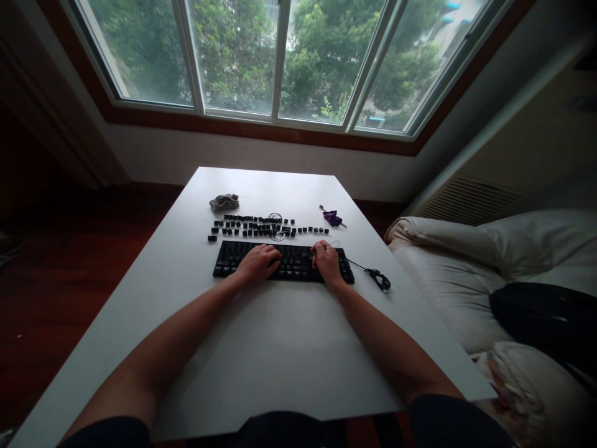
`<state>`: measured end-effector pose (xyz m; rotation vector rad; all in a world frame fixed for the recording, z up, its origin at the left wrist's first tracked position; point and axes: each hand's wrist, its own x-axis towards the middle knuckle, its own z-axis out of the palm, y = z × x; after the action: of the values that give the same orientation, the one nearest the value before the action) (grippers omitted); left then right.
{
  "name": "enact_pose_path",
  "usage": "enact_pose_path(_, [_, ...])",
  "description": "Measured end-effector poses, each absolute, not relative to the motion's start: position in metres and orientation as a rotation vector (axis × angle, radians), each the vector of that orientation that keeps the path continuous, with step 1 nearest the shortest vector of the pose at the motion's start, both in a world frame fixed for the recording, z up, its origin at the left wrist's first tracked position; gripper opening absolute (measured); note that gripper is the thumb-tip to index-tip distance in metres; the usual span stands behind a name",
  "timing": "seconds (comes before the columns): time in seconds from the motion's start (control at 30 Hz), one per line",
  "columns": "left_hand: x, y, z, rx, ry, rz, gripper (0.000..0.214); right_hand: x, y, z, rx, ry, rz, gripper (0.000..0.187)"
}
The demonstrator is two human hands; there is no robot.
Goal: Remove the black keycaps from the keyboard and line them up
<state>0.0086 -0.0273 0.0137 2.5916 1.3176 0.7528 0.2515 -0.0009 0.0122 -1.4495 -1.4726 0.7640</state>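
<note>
A black keyboard (pixel 295 264) lies across the white table, with some keycaps on it and some places that look bare. My left hand (pixel 259 261) rests on its middle left part, fingers stretched out flat. Over the right part, my right hand (pixel 326 261) is closed, thumb and fingers pinched together. What it grips is too small and hidden to name; faint thin wires show just beside its fingers. Beyond the keyboard, loose black keycaps (pixel 261 233) stand in several rough rows.
Grey crumpled cloth (pixel 224 202) lies at the far left of the table (pixel 261 348). A purple cloth (pixel 333 218) with a small brush-like tool is at the far right. The keyboard's bundled cable (pixel 379 280) lies to the right. A pale sofa (pixel 448 280) stands beside the table.
</note>
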Motion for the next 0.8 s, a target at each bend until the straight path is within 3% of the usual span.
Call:
enact_pose_path(0.33, [0.009, -0.028, 0.014, 2.536, 1.312, 0.791, 0.017, 0.242, -0.021, 0.025, -1.21, -1.623, 0.783, 0.034])
enact_pose_path(0.6, [0.001, -0.022, 0.019, 2.191, 1.149, 0.937, 0.033, 0.229, -0.03, 0.022, -0.842, -1.628, 1.254, 0.037])
enact_pose_path(0.8, [-0.004, -0.02, 0.021, 2.071, 1.031, 0.935, 0.031, 0.232, -0.027, 0.016, -0.754, -1.593, 1.405, 0.038])
